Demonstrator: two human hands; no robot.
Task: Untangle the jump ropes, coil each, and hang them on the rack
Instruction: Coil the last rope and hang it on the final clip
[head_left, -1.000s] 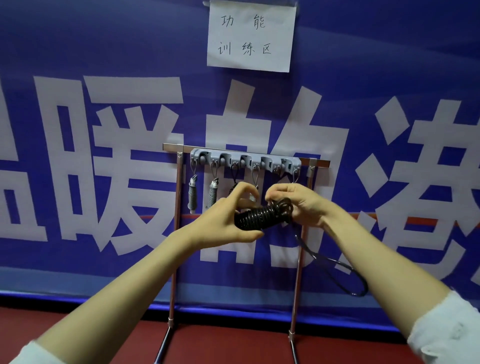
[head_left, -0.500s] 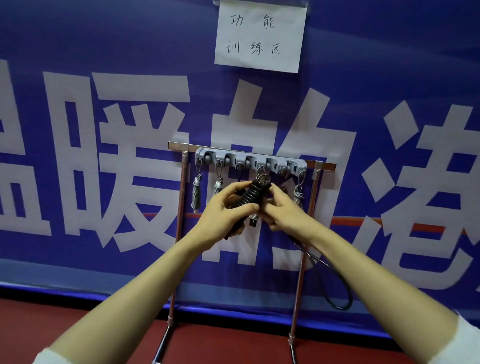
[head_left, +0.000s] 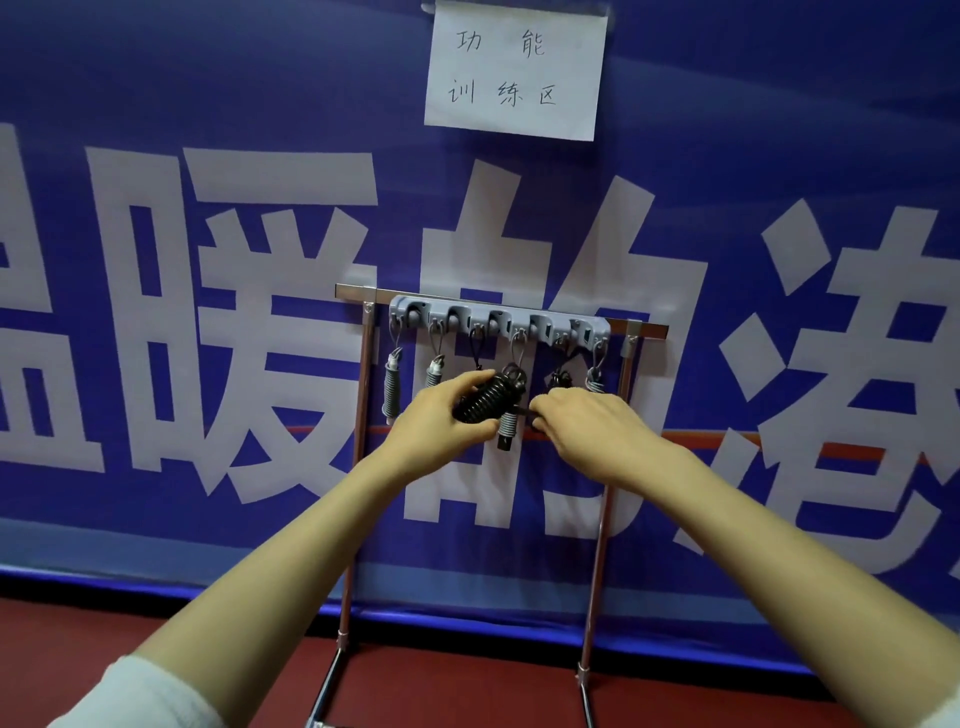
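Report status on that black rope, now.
Left hand grips black coiled rope. Right hand pinches its end. Not yet hung; hooks crowded.

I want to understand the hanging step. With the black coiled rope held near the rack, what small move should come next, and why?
Probably lift the black coiled jump rope so its top loop catches a hook on the grey hook strip. The left hand holds the coil just below the hooks, and the right hand pinches its end; it is not yet hung.
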